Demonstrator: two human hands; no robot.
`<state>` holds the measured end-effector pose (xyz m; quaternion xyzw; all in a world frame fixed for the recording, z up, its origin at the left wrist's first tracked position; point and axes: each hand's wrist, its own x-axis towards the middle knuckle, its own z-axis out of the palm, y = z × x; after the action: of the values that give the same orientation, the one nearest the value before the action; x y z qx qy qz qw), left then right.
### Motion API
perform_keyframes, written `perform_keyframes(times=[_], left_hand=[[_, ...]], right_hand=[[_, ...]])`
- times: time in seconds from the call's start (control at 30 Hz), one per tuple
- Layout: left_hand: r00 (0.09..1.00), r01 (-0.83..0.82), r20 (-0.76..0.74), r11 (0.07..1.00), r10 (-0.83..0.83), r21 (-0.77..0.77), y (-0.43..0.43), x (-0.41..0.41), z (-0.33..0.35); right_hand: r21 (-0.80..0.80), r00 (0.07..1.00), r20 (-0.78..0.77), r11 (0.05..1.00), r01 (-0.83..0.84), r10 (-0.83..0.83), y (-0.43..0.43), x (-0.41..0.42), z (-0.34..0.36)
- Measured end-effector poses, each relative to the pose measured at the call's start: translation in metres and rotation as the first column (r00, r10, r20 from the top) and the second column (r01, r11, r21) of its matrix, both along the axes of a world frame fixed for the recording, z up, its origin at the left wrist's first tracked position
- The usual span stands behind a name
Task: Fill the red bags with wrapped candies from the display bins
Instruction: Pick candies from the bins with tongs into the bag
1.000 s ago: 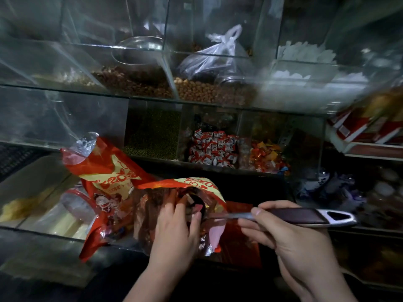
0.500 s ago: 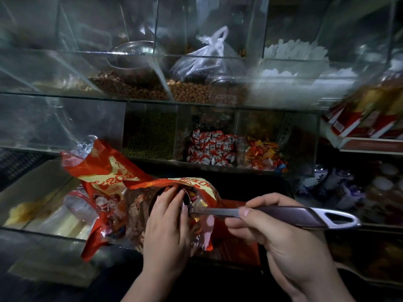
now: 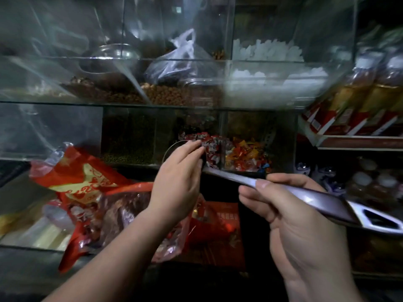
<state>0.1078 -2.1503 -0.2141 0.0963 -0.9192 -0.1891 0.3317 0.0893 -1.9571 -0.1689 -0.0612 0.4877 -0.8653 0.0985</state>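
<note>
— Why is your left hand point(image 3: 177, 179) up at the bin point(image 3: 220, 136)?
— It curls over the candies point(image 3: 212, 147), pushing them into my scoop point(image 3: 305, 195). My right hand point(image 3: 292, 216) grips its handle. The bag point(image 3: 122, 214) waits below my left hand.

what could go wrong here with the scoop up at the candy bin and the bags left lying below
1. The left hand is pushing red-and-white candies toward the scoop at the bin's front edge; some could spill over the lip.
2. The red bags lie slumped with neither hand holding them, so an open mouth may sag shut or spill.
3. The right hand holds the scoop far back on its long handle, so a loaded bowl could tip.
</note>
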Motion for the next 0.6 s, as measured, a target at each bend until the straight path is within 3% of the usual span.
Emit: perform_keyframes(times=[0.13,0.3,0.5,0.6], left_hand=[[0.985,0.151,0.096,0.987,-0.145,-0.061,0.013,-0.053,0.005],[0.903,0.345,0.275,0.938,-0.330,-0.007,0.024,-0.124,0.000],[0.829,0.321,0.442,0.938,-0.344,0.127,0.022,-0.170,-0.021],[0.783,0.278,0.522,0.941,-0.339,0.194,0.026,-0.179,-0.029]], right_hand=[[-0.081,0.993,0.025,0.990,0.117,-0.116,0.019,-0.026,0.000],[-0.109,0.985,0.083,0.981,0.161,-0.153,0.029,-0.061,-0.013],[0.084,0.949,-0.008,0.945,0.315,-0.316,0.013,-0.098,-0.045],[0.262,0.917,-0.197,0.883,0.390,-0.347,0.009,-0.111,-0.057]])
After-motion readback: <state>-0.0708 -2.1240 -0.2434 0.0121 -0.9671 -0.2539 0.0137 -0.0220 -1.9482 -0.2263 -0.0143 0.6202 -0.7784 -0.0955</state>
